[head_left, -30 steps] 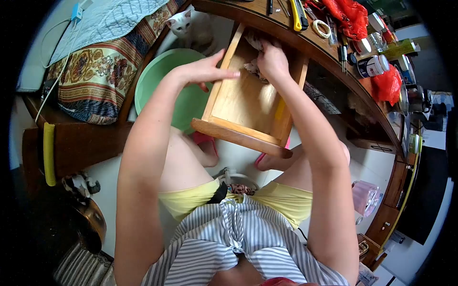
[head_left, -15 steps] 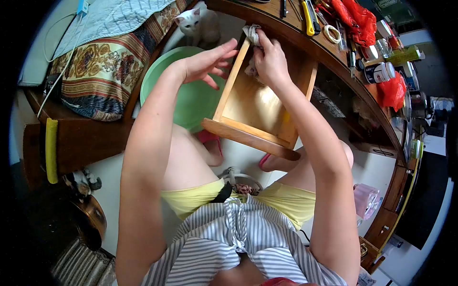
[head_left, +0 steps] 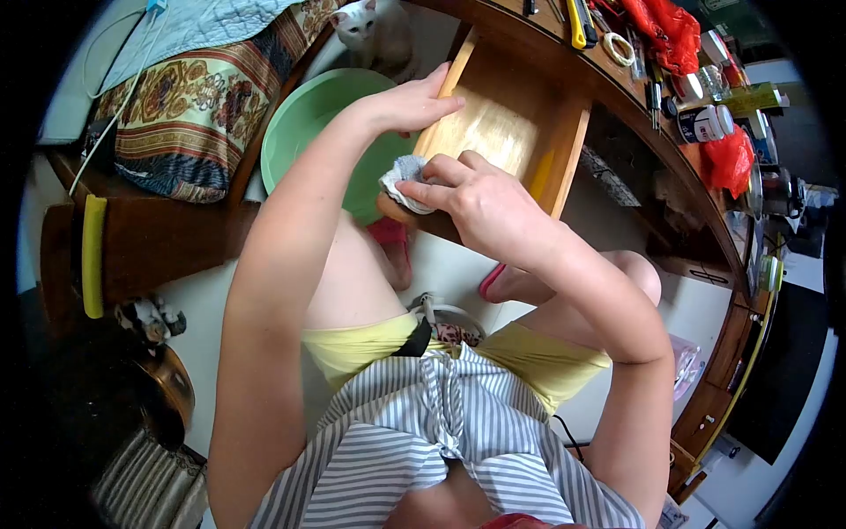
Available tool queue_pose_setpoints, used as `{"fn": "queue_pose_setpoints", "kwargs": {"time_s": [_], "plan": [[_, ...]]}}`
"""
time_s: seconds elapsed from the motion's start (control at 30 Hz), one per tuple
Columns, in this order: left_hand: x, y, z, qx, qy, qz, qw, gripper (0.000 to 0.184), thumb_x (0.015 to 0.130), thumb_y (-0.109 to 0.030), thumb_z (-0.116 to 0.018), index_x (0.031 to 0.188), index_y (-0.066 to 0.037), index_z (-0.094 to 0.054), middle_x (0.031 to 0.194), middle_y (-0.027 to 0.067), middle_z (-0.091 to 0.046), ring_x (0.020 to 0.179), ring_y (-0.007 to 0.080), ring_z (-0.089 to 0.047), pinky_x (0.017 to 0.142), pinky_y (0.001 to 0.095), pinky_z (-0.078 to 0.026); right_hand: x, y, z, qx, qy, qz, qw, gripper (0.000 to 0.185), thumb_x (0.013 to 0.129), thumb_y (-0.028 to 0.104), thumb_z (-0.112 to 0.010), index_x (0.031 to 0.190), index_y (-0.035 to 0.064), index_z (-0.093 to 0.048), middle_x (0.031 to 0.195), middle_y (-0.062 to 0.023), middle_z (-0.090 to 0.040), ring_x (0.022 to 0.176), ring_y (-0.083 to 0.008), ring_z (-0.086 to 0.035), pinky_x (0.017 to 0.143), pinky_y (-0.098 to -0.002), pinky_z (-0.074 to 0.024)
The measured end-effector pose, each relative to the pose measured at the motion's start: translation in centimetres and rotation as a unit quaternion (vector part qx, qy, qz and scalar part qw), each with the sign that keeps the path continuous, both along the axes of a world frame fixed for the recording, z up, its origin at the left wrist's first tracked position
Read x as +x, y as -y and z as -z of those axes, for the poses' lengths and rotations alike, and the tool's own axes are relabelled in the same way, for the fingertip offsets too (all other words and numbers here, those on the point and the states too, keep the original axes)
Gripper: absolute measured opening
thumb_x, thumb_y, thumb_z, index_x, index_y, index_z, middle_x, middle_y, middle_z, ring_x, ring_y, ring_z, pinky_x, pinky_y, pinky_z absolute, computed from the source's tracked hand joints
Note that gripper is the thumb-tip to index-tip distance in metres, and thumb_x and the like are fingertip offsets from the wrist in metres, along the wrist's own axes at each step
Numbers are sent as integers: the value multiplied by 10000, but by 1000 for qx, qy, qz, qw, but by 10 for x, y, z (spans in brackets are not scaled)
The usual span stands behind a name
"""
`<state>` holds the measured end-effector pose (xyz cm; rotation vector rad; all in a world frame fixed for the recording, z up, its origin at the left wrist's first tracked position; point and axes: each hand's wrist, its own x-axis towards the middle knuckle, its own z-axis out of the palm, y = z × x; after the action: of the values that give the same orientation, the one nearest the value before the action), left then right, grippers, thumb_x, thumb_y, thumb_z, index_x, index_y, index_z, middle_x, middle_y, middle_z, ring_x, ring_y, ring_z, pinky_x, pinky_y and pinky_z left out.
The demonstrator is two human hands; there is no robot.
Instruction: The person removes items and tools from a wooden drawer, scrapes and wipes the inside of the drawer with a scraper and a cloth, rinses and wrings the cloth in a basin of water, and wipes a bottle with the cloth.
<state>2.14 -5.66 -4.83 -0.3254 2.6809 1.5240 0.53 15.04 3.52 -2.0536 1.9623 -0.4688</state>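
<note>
A pulled-out wooden drawer (head_left: 498, 115) juts from the desk above my knees. My left hand (head_left: 419, 104) rests against the drawer's left side wall, thumb over the rim and fingers partly hidden on the outer side. With bent fingers, my right hand (head_left: 485, 198) holds a crumpled grey-white cloth (head_left: 406, 181) at the left end of the drawer's front panel. That hand covers most of the front panel. Left of the drawer, a green basin (head_left: 304, 119) sits partly behind my left forearm.
A white cat (head_left: 374, 35) sits behind the basin, and another cat (head_left: 150, 319) lies at the lower left. The desk top (head_left: 529, 26) carries a yellow cutter (head_left: 582, 25), a tape roll (head_left: 619, 49), jars and red bags. A patterned cushion (head_left: 189, 115) is at the left.
My right hand has brought the cloth from the drawer's far left corner to the left end of its front panel. My left hand has come onto the left side wall.
</note>
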Motion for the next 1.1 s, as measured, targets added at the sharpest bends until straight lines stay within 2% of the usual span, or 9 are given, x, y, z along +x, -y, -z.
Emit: {"fn": "queue_pose_setpoints", "kwargs": {"time_s": [0.1,0.23,0.4,0.6,0.73,0.8,1.03,1.07,1.1], "plan": [[-1,-10,-11,-101,10,-31,994,516,926,-369,-437,1272,14,-420,1156,260,-596,1035,384,-604,886,452,-466,-6,-14,-7,39,-25,-9,999,452,713,12,-598,1145,124,-667,1045,-66,-600,896,-284,-549,820,-343,-485],[4,-27,-38,-214,85,-78,970,436,925,-342,-402,1140,28,-488,1104,251,-625,1049,387,-596,894,481,-455,-31,-54,-19,76,-69,-26,994,469,691,15,-600,1135,148,-676,1028,-42,-589,896,-264,-542,816,-339,-493],[3,-31,-39,-233,87,-90,964,412,935,-349,-398,1131,4,-482,1075,255,-624,1015,407,-594,891,492,-446,-42,-96,-40,93,-99,-8,991,418,689,23,-609,1076,155,-696,995,-39,-592,888,-259,-550,816,-346,-503],[1,-28,-32,-241,88,-89,963,403,940,-337,-396,1135,9,-461,1040,264,-625,985,424,-593,868,504,-450,-113,-93,-12,-121,-194,234,945,419,751,-30,-570,1118,153,-656,1082,-127,-575,944,-324,-573,826,-389,-506],[0,-30,-30,-234,70,-100,965,386,942,-327,-397,1106,16,-462,1016,278,-625,972,431,-595,857,511,-454,-127,-93,16,-111,-194,262,939,461,736,-55,-560,1160,114,-625,1061,-132,-570,927,-329,-558,813,-401,-510],[4,-31,-33,-245,73,-92,962,374,945,-312,-400,1101,22,-461,977,278,-633,943,436,-605,833,518,-465,-95,-102,0,-22,-242,243,939,468,722,-56,-549,1151,112,-630,1048,-119,-568,920,-320,-555,789,-389,-521],[2,-40,-46,-340,76,-109,931,327,922,-279,-474,1089,0,-502,935,246,-645,899,393,-632,782,485,-501,-76,-118,-47,95,-56,147,983,430,677,-56,-558,1072,81,-658,1039,-103,-591,930,-303,-595,795,-377,-518],[2,-45,-51,-357,78,-118,923,308,912,-265,-493,1073,-4,-520,936,236,-643,899,381,-633,777,472,-507,-79,-113,-54,100,-1,212,972,396,709,-64,-545,1074,50,-647,1030,-129,-598,949,-326,-606,821,-384,-503],[0,-50,-51,-397,-12,-127,909,280,899,-245,-503,1046,-10,-540,937,224,-637,900,369,-630,772,458,-511,-85,-108,-55,48,-2,241,969,362,743,-53,-548,1082,34,-638,1020,-140,-600,946,-329,-604,823,-372,-495]]}}
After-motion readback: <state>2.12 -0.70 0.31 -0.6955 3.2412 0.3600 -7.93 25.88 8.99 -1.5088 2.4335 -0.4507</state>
